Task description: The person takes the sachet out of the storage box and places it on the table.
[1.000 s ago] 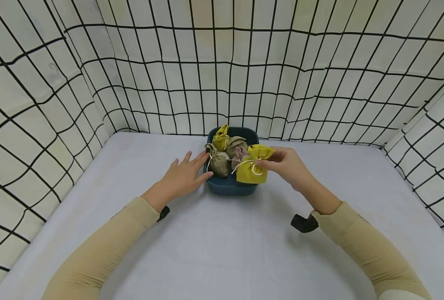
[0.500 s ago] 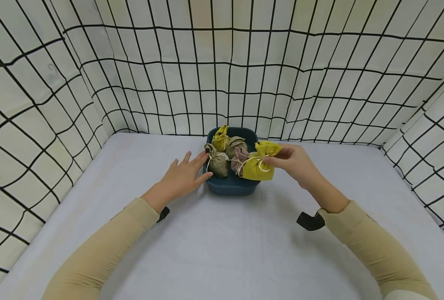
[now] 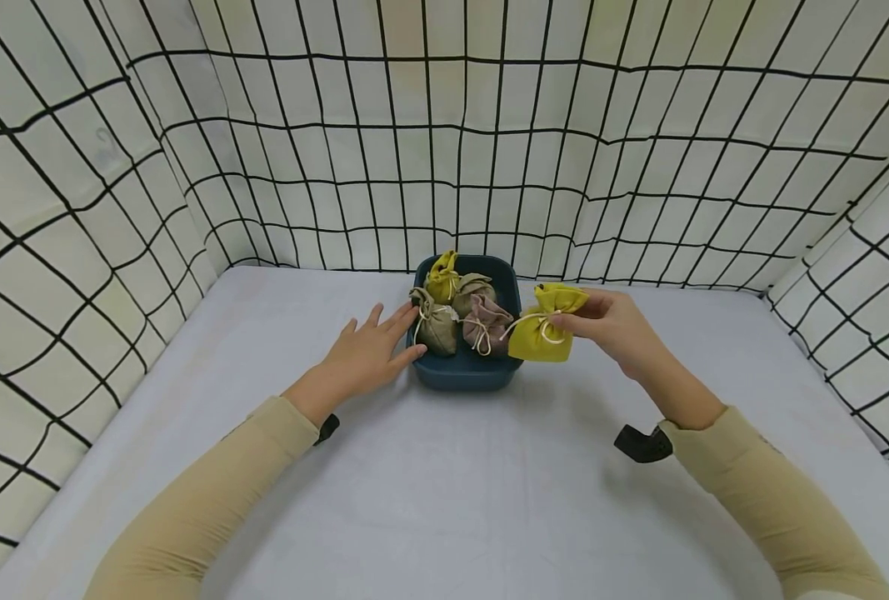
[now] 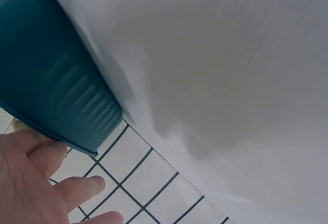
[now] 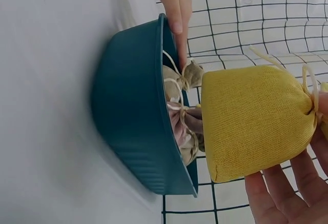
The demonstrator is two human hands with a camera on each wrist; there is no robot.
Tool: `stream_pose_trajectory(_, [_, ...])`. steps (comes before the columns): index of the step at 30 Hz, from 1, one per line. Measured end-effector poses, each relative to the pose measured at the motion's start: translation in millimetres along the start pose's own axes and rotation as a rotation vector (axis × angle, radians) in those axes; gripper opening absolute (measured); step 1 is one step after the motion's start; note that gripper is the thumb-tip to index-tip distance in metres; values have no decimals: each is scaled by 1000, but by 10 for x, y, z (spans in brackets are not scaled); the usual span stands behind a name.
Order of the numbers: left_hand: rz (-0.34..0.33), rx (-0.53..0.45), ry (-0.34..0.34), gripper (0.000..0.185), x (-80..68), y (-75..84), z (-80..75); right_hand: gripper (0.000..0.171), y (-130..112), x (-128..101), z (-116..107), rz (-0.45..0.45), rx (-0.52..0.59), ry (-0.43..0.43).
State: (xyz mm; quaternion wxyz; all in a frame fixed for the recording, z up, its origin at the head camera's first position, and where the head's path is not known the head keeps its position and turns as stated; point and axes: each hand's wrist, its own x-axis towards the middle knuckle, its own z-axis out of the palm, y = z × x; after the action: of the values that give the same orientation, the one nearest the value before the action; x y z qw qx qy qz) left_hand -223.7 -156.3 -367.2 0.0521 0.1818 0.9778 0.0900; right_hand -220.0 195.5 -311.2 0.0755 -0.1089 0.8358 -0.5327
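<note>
Pinched at its tied neck, a yellow drawstring pouch (image 3: 540,340) hangs from my right hand (image 3: 615,327), over the right rim of a blue-green plastic basin (image 3: 465,380). In the right wrist view the yellow pouch (image 5: 256,124) is upright to the basin, clear of its rim. My left hand (image 3: 365,354) rests with spread fingers on the basin's left rim. Inside the basin sit an olive pouch (image 3: 438,330) at the left, a mauve pouch (image 3: 485,321) at the right, and behind them another yellow pouch (image 3: 442,279) and a taupe pouch (image 3: 474,290).
The basin stands on a white-covered table (image 3: 444,492), near its back edge. A black wire grid (image 3: 459,129) over pale sheeting encloses the back and both sides. Black wrist mounts (image 3: 642,444) sit under the sleeves.
My right hand has moved right with the yellow pouch, from over the basin to its right rim, uncovering the mauve pouch. My left hand has stayed put.
</note>
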Motion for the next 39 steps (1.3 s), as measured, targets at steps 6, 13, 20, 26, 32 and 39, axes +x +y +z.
stream_pose_trajectory(6, [1, 0, -1, 74, 2, -2, 13, 48, 21, -25, -82, 19, -20, 4])
stream_pose_trajectory(13, [3, 1, 2, 74, -1, -4, 10, 48, 41, -36, -143, 11, -16, 4])
stream_pose_trajectory(20, [7, 4, 7, 75, 4, -13, 19, 48, 93, -46, -206, 18, -29, 9])
stream_pose_trajectory(26, [8, 7, 12, 75, 6, -15, 33, 48, 169, -61, -261, 13, -10, 2])
stream_pose_trajectory(32, [10, 14, 16, 75, 14, -22, 40, 48, 227, -93, -305, 18, 18, 2])
stream_pose_trajectory(39, [12, 11, 10, 75, -16, -9, 16, 49, 299, -107, -365, 9, 23, 6])
